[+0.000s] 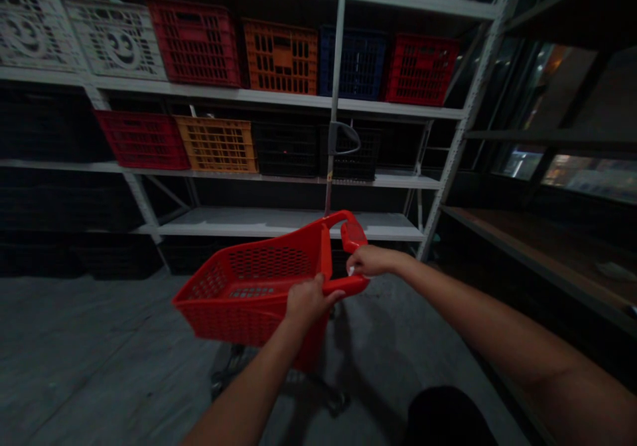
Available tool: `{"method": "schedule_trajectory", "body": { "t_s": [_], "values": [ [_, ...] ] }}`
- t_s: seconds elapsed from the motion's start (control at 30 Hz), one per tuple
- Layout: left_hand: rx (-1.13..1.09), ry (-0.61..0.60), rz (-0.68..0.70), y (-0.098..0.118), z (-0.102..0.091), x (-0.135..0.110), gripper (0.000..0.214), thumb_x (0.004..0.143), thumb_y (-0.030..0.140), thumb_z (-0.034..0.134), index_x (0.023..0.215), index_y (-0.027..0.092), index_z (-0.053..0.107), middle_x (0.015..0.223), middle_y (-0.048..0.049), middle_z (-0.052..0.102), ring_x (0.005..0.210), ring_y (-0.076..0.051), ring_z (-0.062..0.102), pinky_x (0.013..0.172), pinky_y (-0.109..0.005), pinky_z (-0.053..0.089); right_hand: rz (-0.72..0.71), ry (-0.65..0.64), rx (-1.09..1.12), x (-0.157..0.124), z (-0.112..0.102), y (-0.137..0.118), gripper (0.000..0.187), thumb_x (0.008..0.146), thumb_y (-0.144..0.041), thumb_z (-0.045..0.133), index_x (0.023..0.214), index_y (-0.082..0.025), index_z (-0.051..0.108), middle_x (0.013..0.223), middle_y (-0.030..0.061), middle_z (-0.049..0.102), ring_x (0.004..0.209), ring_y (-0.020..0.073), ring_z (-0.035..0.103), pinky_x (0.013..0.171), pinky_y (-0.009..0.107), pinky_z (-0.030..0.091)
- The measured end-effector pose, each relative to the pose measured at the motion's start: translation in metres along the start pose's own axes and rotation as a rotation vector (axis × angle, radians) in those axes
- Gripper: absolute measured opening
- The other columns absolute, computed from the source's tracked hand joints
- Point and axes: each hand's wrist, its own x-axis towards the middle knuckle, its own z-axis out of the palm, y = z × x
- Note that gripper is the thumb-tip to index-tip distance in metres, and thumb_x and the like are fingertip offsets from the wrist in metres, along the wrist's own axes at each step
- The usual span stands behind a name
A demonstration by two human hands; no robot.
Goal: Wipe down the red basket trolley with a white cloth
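A red plastic shopping cart (249, 316) with perforated basket walls stands in front of me on dark wheels. My left hand (307, 300) grips the cart's side rim near the handle end, its thumb pointing right along the rim. My right hand (369, 261) is wrapped round the cart's handle bar, with something small and white showing at its fingers. I cannot make out what that white thing is. Nothing is visible inside the basket apart from its holed floor.
A white metal shelf rack (279, 98) spans the background, with red, orange (281, 58), blue (352, 64), white and black crates. A grey pole with a loop handle (346, 139) stands behind the cart. Dark shelving (542, 260) lines the right side. Grey floor (89, 360) extends left.
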Motion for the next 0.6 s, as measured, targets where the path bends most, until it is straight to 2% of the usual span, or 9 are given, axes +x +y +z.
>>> {"method": "schedule_trajectory", "body": {
  "t_s": [0.03, 0.1, 0.23, 0.37, 0.4, 0.47, 0.53, 0.6],
  "values": [
    [-0.003, 0.002, 0.007, -0.001, 0.001, 0.0, 0.079, 0.07, 0.076, 0.02, 0.111, 0.016, 0.05, 0.086, -0.014, 0.065, 0.083, -0.028, 0.061, 0.071, -0.034, 0.043, -0.004, -0.047, -0.011, 0.0, -0.003, -0.001, 0.02, 0.066, -0.009, 0.056, 0.072, -0.023, 0.07, 0.063, -0.0044, 0.064, 0.055, 0.0105, 0.053, 0.055, 0.02, 0.035],
    [-0.006, 0.004, 0.014, -0.002, 0.002, 0.0, 0.081, 0.068, 0.077, 0.018, 0.111, 0.016, 0.051, 0.085, -0.0139, 0.065, 0.082, -0.029, 0.062, 0.069, -0.034, 0.043, -0.011, -0.011, -0.071, 0.001, -0.009, 0.003, 0.019, 0.065, -0.009, 0.056, 0.069, -0.022, 0.069, 0.062, -0.0035, 0.063, 0.058, 0.0114, 0.053, 0.058, 0.02, 0.036],
    [-0.001, 0.003, 0.0, 0.003, 0.003, 0.002, 0.081, 0.068, 0.077, 0.017, 0.11, 0.017, 0.051, 0.085, -0.0132, 0.065, 0.082, -0.028, 0.062, 0.07, -0.034, 0.043, -0.014, 0.18, -0.184, -0.002, -0.018, 0.02, 0.016, 0.066, -0.01, 0.055, 0.065, -0.02, 0.067, 0.066, -0.0005, 0.062, 0.069, 0.0144, 0.054, 0.068, 0.023, 0.038],
    [0.01, -0.001, -0.026, 0.004, 0.002, 0.003, 0.079, 0.069, 0.077, 0.019, 0.109, 0.018, 0.052, 0.087, -0.0134, 0.065, 0.085, -0.028, 0.061, 0.071, -0.034, 0.043, 0.005, 0.382, -0.224, -0.008, -0.011, 0.024, 0.016, 0.065, -0.01, 0.059, 0.07, -0.022, 0.066, 0.087, 0.0009, 0.064, 0.09, 0.0175, 0.054, 0.087, 0.032, 0.035],
    [0.006, -0.003, -0.021, 0.003, 0.002, 0.003, 0.079, 0.068, 0.077, 0.02, 0.109, 0.018, 0.052, 0.087, -0.0133, 0.065, 0.085, -0.028, 0.061, 0.071, -0.034, 0.043, -0.002, 0.381, -0.22, -0.009, -0.007, 0.022, 0.017, 0.065, -0.01, 0.059, 0.071, -0.023, 0.066, 0.088, 0.0004, 0.064, 0.092, 0.0178, 0.054, 0.089, 0.034, 0.033],
    [-0.008, -0.004, 0.0, 0.0, 0.002, 0.002, 0.079, 0.068, 0.078, 0.02, 0.108, 0.018, 0.053, 0.086, -0.0128, 0.065, 0.084, -0.028, 0.062, 0.071, -0.034, 0.044, -0.018, 0.297, -0.181, -0.011, -0.001, 0.015, 0.015, 0.067, -0.011, 0.058, 0.07, -0.024, 0.066, 0.08, -0.0006, 0.064, 0.086, 0.0171, 0.056, 0.086, 0.032, 0.035],
    [-0.02, -0.005, 0.014, -0.003, 0.002, 0.001, 0.079, 0.067, 0.079, 0.02, 0.107, 0.019, 0.053, 0.085, -0.0127, 0.066, 0.083, -0.028, 0.062, 0.07, -0.034, 0.044, -0.009, 0.169, -0.128, -0.011, 0.004, 0.003, 0.012, 0.069, -0.015, 0.057, 0.068, -0.022, 0.066, 0.067, -0.0013, 0.062, 0.07, 0.0153, 0.056, 0.071, 0.026, 0.039],
    [-0.024, 0.0, 0.018, -0.005, 0.002, -0.001, 0.079, 0.067, 0.079, 0.021, 0.106, 0.019, 0.054, 0.085, -0.0129, 0.066, 0.082, -0.028, 0.062, 0.07, -0.034, 0.044, 0.026, 0.094, -0.095, -0.007, 0.009, -0.011, 0.01, 0.071, -0.018, 0.056, 0.068, -0.021, 0.065, 0.06, -0.0015, 0.059, 0.057, 0.0133, 0.053, 0.057, 0.022, 0.037]
  ]
}}
